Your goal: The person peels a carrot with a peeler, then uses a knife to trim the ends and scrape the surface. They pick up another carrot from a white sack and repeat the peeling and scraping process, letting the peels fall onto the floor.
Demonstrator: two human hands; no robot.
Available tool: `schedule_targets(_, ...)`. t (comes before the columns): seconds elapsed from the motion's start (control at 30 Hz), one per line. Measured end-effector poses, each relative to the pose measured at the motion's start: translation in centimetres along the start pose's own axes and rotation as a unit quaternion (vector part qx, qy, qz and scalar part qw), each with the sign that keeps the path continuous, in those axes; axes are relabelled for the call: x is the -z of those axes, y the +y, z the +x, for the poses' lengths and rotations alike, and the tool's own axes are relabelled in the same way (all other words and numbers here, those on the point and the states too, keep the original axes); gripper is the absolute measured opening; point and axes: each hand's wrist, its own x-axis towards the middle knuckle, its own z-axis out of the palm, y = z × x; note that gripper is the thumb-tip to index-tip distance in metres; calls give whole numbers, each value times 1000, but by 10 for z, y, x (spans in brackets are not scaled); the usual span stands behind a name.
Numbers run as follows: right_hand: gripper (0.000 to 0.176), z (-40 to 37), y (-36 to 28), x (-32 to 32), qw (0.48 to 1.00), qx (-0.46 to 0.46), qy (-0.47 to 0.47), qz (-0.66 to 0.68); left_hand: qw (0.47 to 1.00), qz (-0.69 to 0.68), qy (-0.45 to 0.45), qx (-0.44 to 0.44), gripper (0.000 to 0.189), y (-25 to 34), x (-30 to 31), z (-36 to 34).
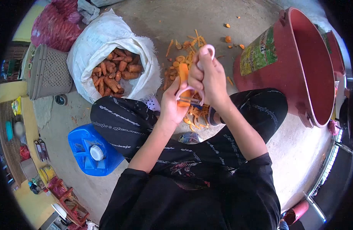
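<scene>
My left hand (172,103) grips an orange carrot (183,74) that points up and away from me. My right hand (208,74) holds a pale pink peeler (188,89), its loop handle sticking out above my fingers and its blade end lying across the carrot's lower part. Both hands are raised above my knees, over a pile of carrot peels (184,57) on the concrete floor. An open white sack (103,38) with several unpeeled carrots (115,74) lies to the left of my hands.
A large red bucket (299,65) stands at the right. A blue jerrycan (92,151) lies by my left leg. A grey basket (48,73) and a red mesh bag (55,25) sit at far left. Peel scraps litter the floor ahead.
</scene>
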Motion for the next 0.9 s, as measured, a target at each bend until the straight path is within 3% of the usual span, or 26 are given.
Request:
schedule_targets(0.1, 33, 0, 8, -5, 1000, 6, 6, -24, 997, -45, -71, 1, 21, -4, 17, 5)
schedule_targets(0.23, 31, 19, 4, 9, 997, 52, 36, -46, 1000, -13, 5, -13, 26, -12, 13, 3)
schedule_targets(0.37, 31, 62, -14, 33, 979, 178, 50, -90, 997, -12, -3, 70, 37, -20, 11, -4)
schedule_targets(0.4, 31, 78, -17, 48, 971, 191, 69, -127, 997, 23, -50, 59, 38, -20, 7, -6)
schedule_targets(0.5, 32, 101, -21, 76, 945, 225, 113, -209, 995, 11, -56, 85, 36, -14, -6, -12)
schedule_targets(0.6, 34, 94, -22, 74, 926, 264, 102, -248, 996, 83, 15, 28, 35, -12, -2, -6)
schedule_targets(0.7, 34, 64, -26, 40, 949, 258, 79, -164, 998, 60, 13, 26, 31, -10, 11, 3)
schedule_targets(0.8, 34, 21, -25, 5, 987, 129, 39, -83, 997, 33, 59, 27, 29, -10, 11, 8)
schedule_targets(0.9, 32, -1, -8, -1, 998, 39, -18, -53, 1000, 13, 20, 17, 28, -11, 22, 13)
